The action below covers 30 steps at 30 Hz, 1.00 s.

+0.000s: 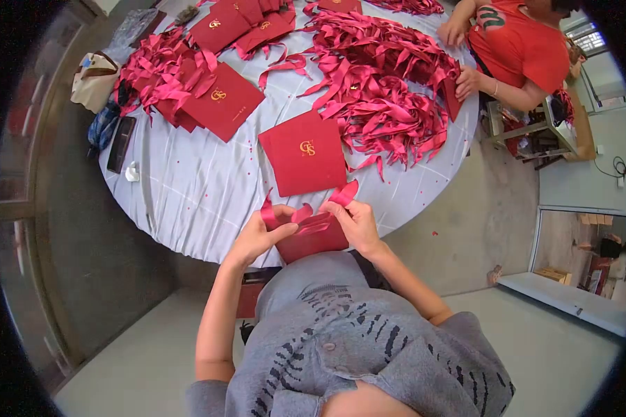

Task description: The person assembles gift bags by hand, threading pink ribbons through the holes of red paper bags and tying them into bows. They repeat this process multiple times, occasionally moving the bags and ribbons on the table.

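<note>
Close to my body, at the table's front edge, stands a dark red card piece (311, 244), either a flat gift bag or a folder. A glossy pink-red ribbon (302, 213) runs along its top. My left hand (264, 235) pinches the ribbon on the left side, with a loop rising above the fingers. On the other side, my right hand (355, 224) is closed on another stretch of ribbon, whose end sticks up past the fingertips. Just beyond both hands lie stacked red card pieces (306, 154) with gold lettering.
A round table (188, 201) with a pale cloth carries a big heap of ribboned red pieces (389, 104) and a smaller ribbon pile (163, 69). A black phone-like object (121, 144) and a white bag (94, 82) are at left. A person in red (515, 45) handles pieces at right.
</note>
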{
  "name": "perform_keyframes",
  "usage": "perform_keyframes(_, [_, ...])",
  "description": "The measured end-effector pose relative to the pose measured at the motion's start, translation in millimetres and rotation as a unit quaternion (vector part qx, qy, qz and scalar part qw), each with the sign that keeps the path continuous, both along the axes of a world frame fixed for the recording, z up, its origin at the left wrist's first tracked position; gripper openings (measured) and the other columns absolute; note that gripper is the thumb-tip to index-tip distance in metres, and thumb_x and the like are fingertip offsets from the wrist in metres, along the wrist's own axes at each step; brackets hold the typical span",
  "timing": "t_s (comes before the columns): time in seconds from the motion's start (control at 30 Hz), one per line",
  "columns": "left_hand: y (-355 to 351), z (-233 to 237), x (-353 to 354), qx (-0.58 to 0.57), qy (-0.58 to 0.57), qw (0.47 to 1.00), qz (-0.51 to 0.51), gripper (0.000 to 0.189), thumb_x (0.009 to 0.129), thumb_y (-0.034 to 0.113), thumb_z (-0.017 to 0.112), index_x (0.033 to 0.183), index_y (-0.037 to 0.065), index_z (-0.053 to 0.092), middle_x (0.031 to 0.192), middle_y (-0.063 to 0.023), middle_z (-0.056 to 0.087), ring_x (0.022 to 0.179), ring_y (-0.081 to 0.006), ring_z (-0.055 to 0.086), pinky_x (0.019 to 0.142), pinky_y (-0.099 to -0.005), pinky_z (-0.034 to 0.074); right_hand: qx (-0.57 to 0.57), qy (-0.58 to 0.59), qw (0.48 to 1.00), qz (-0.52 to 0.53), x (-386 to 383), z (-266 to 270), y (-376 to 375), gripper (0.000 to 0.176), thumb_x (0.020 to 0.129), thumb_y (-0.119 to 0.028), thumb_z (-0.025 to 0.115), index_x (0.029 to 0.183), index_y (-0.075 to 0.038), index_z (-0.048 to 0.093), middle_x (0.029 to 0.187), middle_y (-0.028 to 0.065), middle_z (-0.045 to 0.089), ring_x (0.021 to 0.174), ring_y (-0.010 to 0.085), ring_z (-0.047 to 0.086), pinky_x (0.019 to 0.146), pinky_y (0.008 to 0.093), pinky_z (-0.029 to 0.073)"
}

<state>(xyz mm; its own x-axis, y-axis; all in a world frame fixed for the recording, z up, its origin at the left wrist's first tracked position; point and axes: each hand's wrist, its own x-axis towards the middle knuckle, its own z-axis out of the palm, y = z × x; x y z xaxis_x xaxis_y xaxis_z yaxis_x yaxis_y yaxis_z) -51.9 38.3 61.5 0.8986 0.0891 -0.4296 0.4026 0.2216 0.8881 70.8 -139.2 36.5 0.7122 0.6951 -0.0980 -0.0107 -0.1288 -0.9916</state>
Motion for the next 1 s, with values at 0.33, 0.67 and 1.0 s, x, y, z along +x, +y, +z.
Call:
perform_keyframes(0.33, [1.2,-5.5,5.8,-0.213,-0.113,0.955,0.171,0.019,0.091,0.019,0.051,0.104,0.006,0.046,0.073,-0.0033,0.055,0.081,-0.0193,0.058,0.091,-0.0390,0.042,-0.007,-0.065,0.998,0.007,0.9,3.3,-2.7,0.015,0.087,-0.010,0.055,0.086,0.003,0.064,0.074,0.0116,0.065,0.070,0.0166,0.062,0.064,0.0290,0.047])
perform_keyframes(0.67, [4.0,12.3,17.5,-0.230,-0.195,0.924,0.235,0.022,0.094,0.024,0.046,0.105,0.005,0.046,0.076,-0.0008,0.043,0.071,-0.0144,0.047,0.081,-0.0383,0.045,-0.033,-0.155,0.987,0.014,3.1,-1.5,0.1,0.012,0.085,-0.010,0.059,0.088,0.000,0.064,0.076,0.0171,0.063,0.067,0.0255,0.063,0.059,0.0320,0.046])
perform_keyframes(1.0, [8.2,7.5,14.7,-0.280,-0.170,0.892,0.310,0.022,0.097,0.028,0.042,0.085,0.009,0.044,0.064,0.0034,0.031,0.051,-0.0076,0.028,0.053,-0.0254,0.032,-0.024,-0.171,0.985,0.024,5.2,-0.8,3.2,0.012,0.084,-0.009,0.060,0.088,0.002,0.063,0.076,0.0167,0.063,0.068,0.0266,0.064,0.059,0.0329,0.047])
